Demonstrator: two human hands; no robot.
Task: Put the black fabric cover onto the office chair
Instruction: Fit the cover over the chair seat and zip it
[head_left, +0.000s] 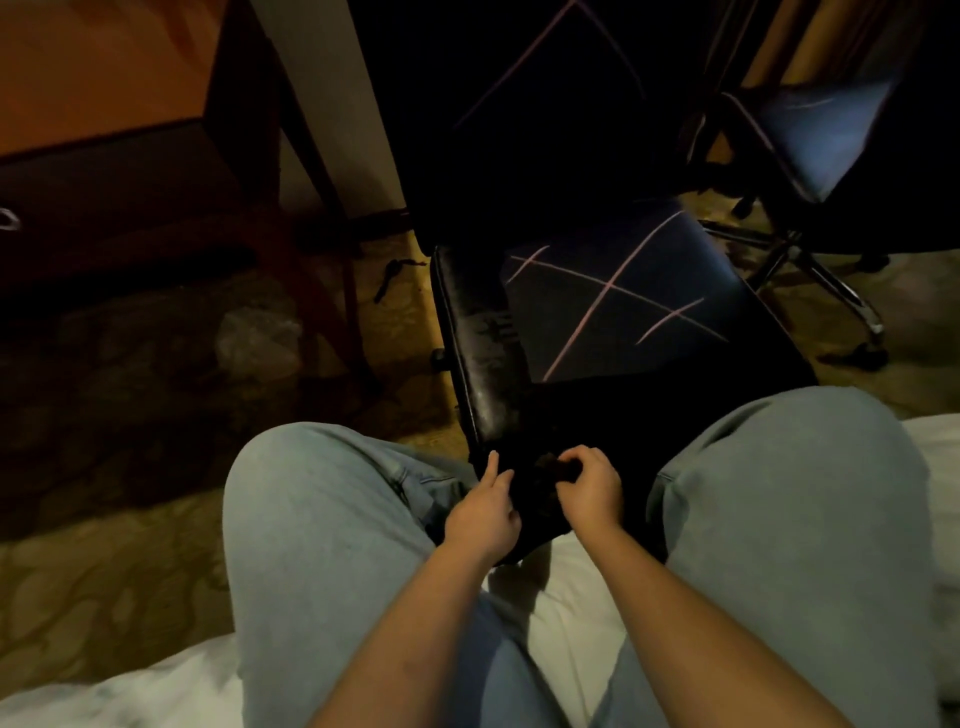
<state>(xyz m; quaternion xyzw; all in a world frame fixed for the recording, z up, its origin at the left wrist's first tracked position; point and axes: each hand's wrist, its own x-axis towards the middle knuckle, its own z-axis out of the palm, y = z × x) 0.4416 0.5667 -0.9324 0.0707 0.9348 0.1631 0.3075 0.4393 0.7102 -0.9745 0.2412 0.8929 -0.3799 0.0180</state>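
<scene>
On the patterned carpet (130, 571), at the foot of a white bed (561, 613) where a person sits with knees apart, stands the office chair (478, 332). The black fabric cover (623, 291), crossed by thin pink lines, lies over its backrest and most of the seat. A worn strip of seat shows bare along the left edge. A second chair (821, 140) stands behind to the right. At the seat's front edge, the right hand (589, 491) has its fingers (571, 460) clenched on a bunch of the cover. The left hand (483, 519) lays a straight forefinger against the cloth; whether its other fingers grasp anything I cannot tell.
</scene>
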